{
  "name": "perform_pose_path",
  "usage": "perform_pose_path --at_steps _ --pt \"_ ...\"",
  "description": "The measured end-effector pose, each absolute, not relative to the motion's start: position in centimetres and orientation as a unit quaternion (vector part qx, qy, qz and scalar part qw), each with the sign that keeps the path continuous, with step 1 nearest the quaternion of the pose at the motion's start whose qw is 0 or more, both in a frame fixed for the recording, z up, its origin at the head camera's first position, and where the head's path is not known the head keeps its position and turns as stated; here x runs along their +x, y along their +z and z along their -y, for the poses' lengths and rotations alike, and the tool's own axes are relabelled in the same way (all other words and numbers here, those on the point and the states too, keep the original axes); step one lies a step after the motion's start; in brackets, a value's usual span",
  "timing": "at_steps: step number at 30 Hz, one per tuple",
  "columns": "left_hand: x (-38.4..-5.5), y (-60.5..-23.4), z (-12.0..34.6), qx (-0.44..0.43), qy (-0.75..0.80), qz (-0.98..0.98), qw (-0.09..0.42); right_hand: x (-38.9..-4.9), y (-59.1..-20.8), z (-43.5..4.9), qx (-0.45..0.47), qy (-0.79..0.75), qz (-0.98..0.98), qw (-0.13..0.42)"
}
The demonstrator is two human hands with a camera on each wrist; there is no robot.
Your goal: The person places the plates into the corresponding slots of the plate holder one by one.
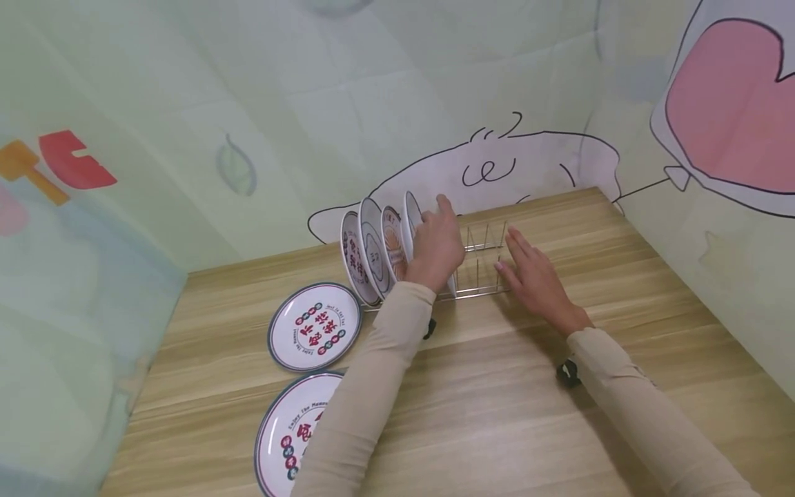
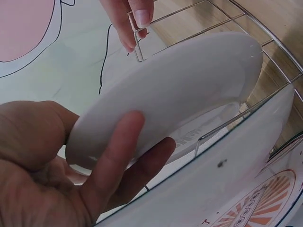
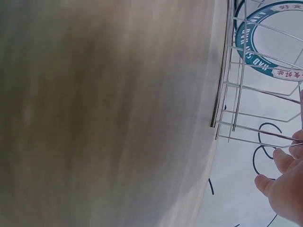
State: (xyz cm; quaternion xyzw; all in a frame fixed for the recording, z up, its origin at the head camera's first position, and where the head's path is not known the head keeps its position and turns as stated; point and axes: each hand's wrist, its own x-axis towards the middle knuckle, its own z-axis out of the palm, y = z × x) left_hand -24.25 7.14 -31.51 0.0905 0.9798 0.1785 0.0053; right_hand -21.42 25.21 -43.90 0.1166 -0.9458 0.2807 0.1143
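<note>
My left hand (image 1: pixel 437 245) pinches a white plate (image 2: pixel 184 90) by its rim, thumb on one side and fingers on the other. That plate stands on edge between the wires of a metal dish rack (image 1: pixel 478 295); the head view mostly hides it behind the hand. To its left, several patterned plates (image 1: pixel 373 241) stand upright in the rack. At the rack's right end, my right hand (image 1: pixel 539 283) holds the end wires between thumb and fingers. The right wrist view shows only part of this hand (image 3: pixel 286 189) beside the wires.
Two round plates with red lettering lie flat on the wooden table (image 1: pixel 484 400), a smaller plate (image 1: pixel 315 326) behind a larger plate (image 1: pixel 279 421). My left sleeve partly covers the larger one. A printed cloth wall (image 1: pixel 279 103) rises behind the rack.
</note>
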Motion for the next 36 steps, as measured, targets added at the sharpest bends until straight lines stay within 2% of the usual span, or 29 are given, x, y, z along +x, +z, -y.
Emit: perform_pose_path --at_steps 8,19,28,36 --pt "-24.8 -32.0 -7.4 0.099 0.173 -0.980 -0.002 -21.5 -44.0 -25.4 0.116 0.280 0.946 0.114" --pt "-25.4 -31.8 -7.4 0.093 0.160 -0.983 0.021 -21.6 -43.9 -25.3 0.113 0.280 0.948 0.105" --pt "-24.9 -31.0 -7.3 0.114 0.110 -0.987 -0.013 -21.6 -44.0 -25.4 0.111 0.277 0.949 0.104" --pt "-24.4 -30.3 -7.3 0.123 0.089 -0.988 -0.023 -21.5 -43.9 -25.3 0.109 0.282 0.948 0.097"
